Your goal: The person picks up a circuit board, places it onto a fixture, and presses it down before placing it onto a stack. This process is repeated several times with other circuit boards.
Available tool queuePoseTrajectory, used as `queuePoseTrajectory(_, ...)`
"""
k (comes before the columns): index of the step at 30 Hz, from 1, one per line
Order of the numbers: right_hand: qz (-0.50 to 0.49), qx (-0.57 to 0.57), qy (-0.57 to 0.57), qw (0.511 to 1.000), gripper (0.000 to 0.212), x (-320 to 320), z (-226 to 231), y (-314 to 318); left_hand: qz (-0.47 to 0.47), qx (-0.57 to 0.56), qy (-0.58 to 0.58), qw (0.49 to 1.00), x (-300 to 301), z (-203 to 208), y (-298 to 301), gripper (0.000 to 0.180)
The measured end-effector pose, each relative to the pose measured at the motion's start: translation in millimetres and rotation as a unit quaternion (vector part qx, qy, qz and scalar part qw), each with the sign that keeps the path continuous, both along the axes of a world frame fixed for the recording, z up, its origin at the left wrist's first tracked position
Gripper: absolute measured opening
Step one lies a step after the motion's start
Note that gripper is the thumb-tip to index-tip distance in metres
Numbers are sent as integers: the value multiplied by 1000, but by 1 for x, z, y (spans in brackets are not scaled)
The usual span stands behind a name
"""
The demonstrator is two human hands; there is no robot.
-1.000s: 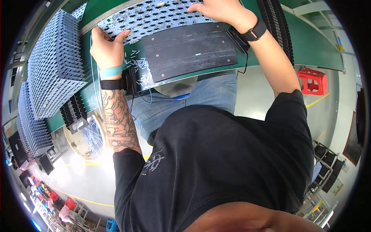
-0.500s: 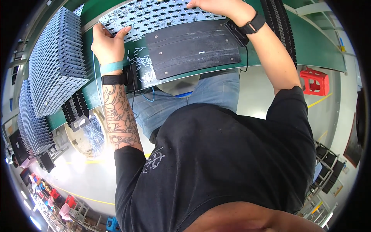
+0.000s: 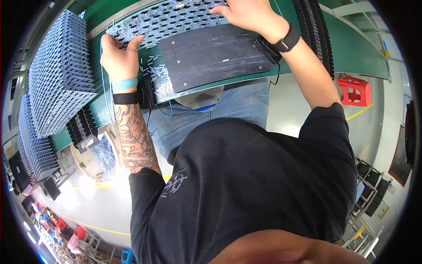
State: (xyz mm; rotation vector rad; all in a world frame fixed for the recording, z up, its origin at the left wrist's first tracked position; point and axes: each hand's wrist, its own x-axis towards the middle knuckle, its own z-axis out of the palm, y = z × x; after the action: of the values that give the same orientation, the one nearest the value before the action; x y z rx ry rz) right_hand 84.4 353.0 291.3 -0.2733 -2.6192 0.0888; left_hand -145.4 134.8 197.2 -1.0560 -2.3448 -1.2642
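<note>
A long pale-blue circuit board (image 3: 171, 20), set with rows of small black parts, slants across the top of the view. Its left end is pinched in my left hand (image 3: 121, 55), the thumb on top and the fingers curled at the edge. My right hand (image 3: 252, 15) lies over the board's right part, thumb stretched out toward the parts. The other right fingers are cut off at the top of the view. On the near side of the board lies a dark screwed-down plate (image 3: 211, 59), with one small white strip on it.
Small pale strips (image 3: 158, 75) lie scattered left of the plate on the green table (image 3: 358, 57). Tall stacks of similar boards (image 3: 59, 72) stand at the left. A black ridged rack (image 3: 315, 35) is at the right. A red stool (image 3: 354, 91) stands on the floor.
The board's left end has come slightly nearer to me, my left hand moving with it. My right hand has also come a little nearer. The whole view has shifted slightly.
</note>
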Motion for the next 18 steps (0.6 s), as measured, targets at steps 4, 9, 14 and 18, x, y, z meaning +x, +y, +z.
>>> queuePoseTrajectory(4,-5,38,-28,999,33,-7,-1,8,-1,-16,-1,1000,-3,3,1,63)
queuePoseTrajectory(9,10,-2,-54,998,35,-21,2,19,19,-79,-3,997,-10,8,-2,60)
queuePoseTrajectory(14,28,-77,-155,985,43,-42,-5,64,2,-122,-31,992,-22,-2,23,58)
queuePoseTrajectory(18,69,-143,-242,957,51,-73,-16,85,56,-249,-8,967,-16,12,15,57)
